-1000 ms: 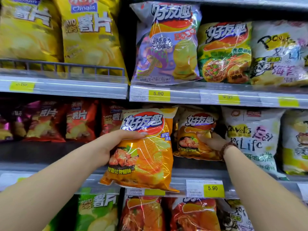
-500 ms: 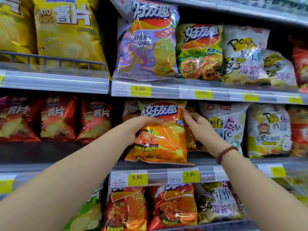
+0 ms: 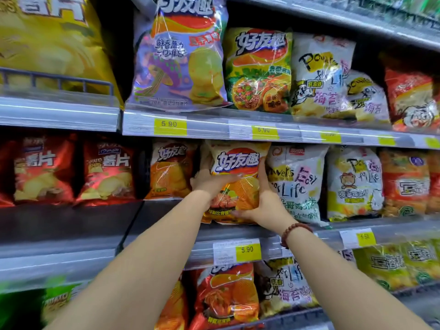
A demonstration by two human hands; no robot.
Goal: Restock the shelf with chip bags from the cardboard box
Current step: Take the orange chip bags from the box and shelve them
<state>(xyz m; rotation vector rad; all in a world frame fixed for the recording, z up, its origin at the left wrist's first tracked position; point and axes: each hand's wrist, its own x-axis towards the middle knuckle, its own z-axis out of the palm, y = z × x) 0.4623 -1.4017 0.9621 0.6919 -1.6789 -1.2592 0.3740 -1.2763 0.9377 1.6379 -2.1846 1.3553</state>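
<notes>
Both hands hold the orange chip bag (image 3: 238,160) on the middle shelf (image 3: 162,220). The left hand (image 3: 209,184) grips its left side, with fingers lying across the front. The right hand (image 3: 260,206) grips the right side and the bottom corner; a moment ago it only touched the top. The bag now stands up straight, further back from the shelf's front edge. Before, it leaned out over that edge. It sits between another orange bag (image 3: 170,172) and a white bag (image 3: 297,182). A bead bracelet (image 3: 295,231) is on the right wrist.
</notes>
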